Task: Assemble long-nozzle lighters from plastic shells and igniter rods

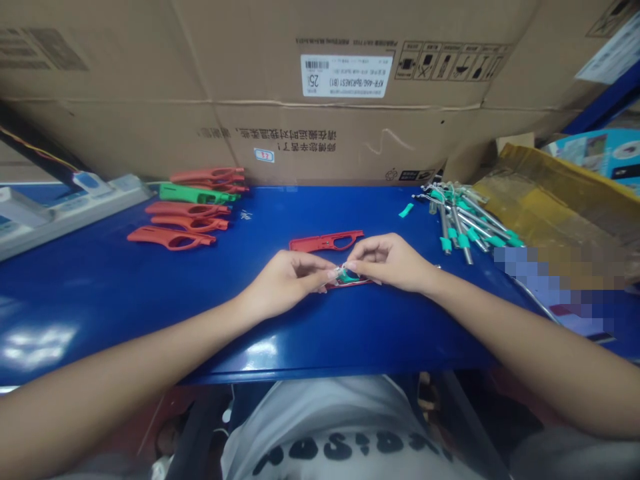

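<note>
My left hand (287, 279) pinches a small clear-and-green part (347, 274) between thumb and fingertips, near the table's front. My right hand (395, 261) closes its thumb and index finger on the other side of the same part, where thin wires seem to show. Beneath the fingertips lies a red lighter shell half (350, 284), mostly covered by the hands. Just behind them, apart from both hands, another red shell half (313, 243) lies flat with an oval trigger opening at its right end.
Several red and orange lighter handles (165, 236) and a green one (187, 194) lie at the left. A white power strip (117, 200) stands beyond them. Metal tubes with green tape (465, 233) are heaped at right, beside a taped carton (550, 207). A large cardboard sheet (240, 73) borders the blue table (150, 307).
</note>
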The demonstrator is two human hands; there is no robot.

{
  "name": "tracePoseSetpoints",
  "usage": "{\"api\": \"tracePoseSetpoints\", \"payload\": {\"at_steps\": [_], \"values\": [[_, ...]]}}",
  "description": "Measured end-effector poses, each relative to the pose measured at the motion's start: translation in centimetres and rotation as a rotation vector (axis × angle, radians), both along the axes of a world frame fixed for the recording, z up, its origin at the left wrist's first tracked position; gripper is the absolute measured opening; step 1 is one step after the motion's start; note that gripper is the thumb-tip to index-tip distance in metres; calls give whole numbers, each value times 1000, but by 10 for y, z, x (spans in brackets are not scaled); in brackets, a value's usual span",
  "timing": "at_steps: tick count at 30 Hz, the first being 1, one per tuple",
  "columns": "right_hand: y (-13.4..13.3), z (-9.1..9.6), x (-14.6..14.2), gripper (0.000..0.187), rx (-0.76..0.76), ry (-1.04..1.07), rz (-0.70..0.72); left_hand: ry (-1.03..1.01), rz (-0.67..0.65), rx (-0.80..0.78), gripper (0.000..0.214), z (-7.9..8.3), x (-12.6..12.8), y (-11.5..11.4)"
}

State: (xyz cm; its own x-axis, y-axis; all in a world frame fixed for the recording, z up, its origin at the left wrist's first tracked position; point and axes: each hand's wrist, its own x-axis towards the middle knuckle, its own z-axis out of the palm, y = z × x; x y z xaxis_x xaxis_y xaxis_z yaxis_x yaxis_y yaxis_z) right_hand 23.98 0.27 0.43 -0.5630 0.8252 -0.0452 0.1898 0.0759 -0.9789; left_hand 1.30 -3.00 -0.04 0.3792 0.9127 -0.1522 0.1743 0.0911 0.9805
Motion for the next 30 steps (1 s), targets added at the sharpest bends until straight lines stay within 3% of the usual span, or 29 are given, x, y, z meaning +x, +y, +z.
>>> {"api": "tracePoseSetpoints", "payload": {"at_steps": [6, 13, 22, 30], "values": [[-3, -2, -1, 38, 30, -38, -20, -2, -7, 24, 27, -1, -2, 1], [2, -3, -2, 30, 34, 37, -32, 5, -22, -19, 25, 4, -3, 4], [0, -3, -2, 30, 67, -22, -13, 47, -48, 3, 24, 5, -4, 4], [0, 1, -2, 35, 18, -21, -43, 286, -143, 118, 35, 21, -26, 15]]}}
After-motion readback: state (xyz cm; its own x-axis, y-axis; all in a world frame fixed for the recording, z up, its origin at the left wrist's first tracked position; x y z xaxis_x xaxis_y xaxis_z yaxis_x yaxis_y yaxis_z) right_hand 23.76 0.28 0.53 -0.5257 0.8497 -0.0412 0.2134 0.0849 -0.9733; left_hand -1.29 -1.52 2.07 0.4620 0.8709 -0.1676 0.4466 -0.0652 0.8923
